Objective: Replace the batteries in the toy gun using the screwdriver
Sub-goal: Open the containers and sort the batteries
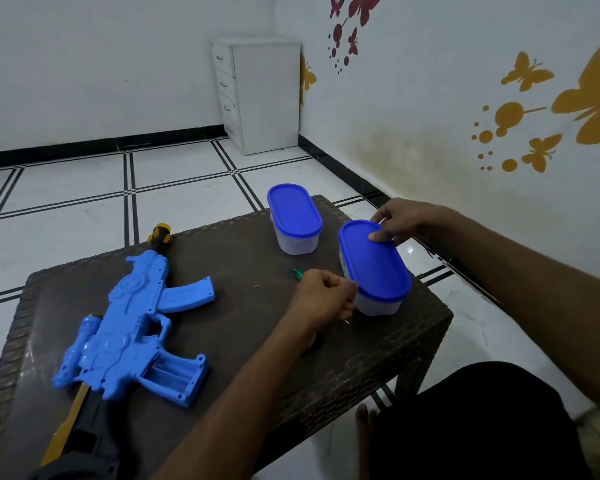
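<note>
The blue toy gun (132, 327) lies on the left of the dark table (243, 362), its battery compartment (172, 375) open and facing up. A clear container with a blue lid (373, 261) stands at the table's right. My right hand (400, 220) pinches the lid's far end, thumb on top. My left hand (326, 294) has its fingers curled at the lid's near left rim. The screwdriver's green handle (297, 273) shows behind my left hand; most of the tool is hidden under it.
A second blue-lidded container (293, 216) stands at the table's far edge. A white drawer cabinet (257, 95) stands in the room's corner. A wall runs close along the right. My knee in dark cloth (465, 427) is at the table's near right corner.
</note>
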Available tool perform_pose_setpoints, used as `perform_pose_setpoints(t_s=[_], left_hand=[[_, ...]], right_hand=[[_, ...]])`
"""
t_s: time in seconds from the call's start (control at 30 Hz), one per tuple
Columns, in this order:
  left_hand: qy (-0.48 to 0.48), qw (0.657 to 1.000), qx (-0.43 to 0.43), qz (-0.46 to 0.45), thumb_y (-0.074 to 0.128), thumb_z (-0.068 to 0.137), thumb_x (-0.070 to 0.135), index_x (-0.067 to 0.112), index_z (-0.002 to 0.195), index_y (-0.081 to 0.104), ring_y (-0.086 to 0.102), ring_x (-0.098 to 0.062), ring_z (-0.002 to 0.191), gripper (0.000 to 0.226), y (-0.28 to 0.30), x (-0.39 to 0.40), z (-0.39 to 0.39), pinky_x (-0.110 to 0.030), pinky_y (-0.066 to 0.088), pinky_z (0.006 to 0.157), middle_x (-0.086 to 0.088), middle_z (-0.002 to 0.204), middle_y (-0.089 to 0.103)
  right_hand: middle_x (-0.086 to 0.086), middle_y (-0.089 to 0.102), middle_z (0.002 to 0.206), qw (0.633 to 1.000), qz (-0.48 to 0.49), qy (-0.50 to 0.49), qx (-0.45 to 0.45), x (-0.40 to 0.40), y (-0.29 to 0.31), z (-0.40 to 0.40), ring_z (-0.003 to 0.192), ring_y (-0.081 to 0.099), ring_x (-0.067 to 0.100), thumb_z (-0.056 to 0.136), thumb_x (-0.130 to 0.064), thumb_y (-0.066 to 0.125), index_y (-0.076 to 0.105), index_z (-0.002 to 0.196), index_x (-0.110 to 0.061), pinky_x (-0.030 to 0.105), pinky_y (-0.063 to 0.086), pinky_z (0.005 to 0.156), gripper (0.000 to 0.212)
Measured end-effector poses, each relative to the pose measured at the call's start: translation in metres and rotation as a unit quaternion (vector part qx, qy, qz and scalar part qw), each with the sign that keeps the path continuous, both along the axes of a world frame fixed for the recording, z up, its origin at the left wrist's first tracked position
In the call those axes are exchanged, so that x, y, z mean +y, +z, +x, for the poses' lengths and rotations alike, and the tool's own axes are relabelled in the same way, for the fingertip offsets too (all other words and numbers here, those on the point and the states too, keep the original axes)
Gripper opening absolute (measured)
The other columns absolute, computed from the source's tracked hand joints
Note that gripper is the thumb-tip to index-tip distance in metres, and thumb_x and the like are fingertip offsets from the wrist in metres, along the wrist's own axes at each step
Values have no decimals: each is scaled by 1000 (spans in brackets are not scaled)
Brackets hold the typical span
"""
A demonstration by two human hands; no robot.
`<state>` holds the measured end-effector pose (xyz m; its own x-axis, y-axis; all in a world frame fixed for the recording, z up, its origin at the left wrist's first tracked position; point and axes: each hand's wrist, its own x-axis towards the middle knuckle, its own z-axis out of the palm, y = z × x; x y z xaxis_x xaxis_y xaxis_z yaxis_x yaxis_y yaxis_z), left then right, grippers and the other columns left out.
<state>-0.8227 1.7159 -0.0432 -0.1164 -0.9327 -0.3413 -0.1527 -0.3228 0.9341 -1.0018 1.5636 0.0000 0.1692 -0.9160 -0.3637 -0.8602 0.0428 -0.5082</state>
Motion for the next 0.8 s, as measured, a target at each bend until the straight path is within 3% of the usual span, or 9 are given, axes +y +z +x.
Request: perform_pose_setpoints(t_s=[0.17,0.23,0.37,0.47,0.6,0.73,0.8], left_hand=[[21,999,31,20,63,93,26,13,84,61,67,-15,77,16,-4,-2,-2,-28,59,71,-9,90,69],[43,998,31,18,65,91,25,13,100,59,67,-16,80,16,-2,-6,-3,-29,60,72,-10,98,68],[48,998,22,-21,68,89,18,27,143,40,68,-23,92,61,-1,-14,-5,-32,59,73,-12,112,65],[35,999,4,-20,64,91,14,30,151,28,69,-28,95,71,0,-17,-7,-40,60,81,-12,105,67],[17,1000,7,9,61,93,12,22,144,40,71,-29,88,57,-1,-21,-1,-43,60,82,-14,104,68],[1,999,33,31,60,93,6,19,130,48,72,-28,90,41,0,-19,9,-43,59,83,-16,109,68],[-3,999,25,26,59,93,5,21,117,49,72,-28,90,31,1,-18,9,-43,59,84,-15,108,69]], right_hand=[[7,61,101,998,52,39,13,1,10,19,87,64,20,77,-27,82,54,116,-13,29,55,64,50],[11,63,103,997,42,49,49,-2,8,29,88,64,23,78,-25,82,56,114,-9,32,57,67,47],[19,67,113,991,25,57,121,-3,6,40,104,65,30,80,-28,80,61,118,2,40,57,89,52],[14,63,112,989,12,51,138,0,6,45,104,62,28,81,-29,79,58,121,0,38,53,90,54],[13,58,109,984,-37,49,166,8,11,57,104,60,30,81,-27,80,55,116,-2,39,51,91,50],[8,53,86,978,-77,58,184,17,15,70,86,53,24,80,-26,81,51,102,-4,30,43,69,42],[5,49,75,975,-89,57,194,20,17,72,81,52,23,79,-27,81,50,92,-4,30,41,66,40]])
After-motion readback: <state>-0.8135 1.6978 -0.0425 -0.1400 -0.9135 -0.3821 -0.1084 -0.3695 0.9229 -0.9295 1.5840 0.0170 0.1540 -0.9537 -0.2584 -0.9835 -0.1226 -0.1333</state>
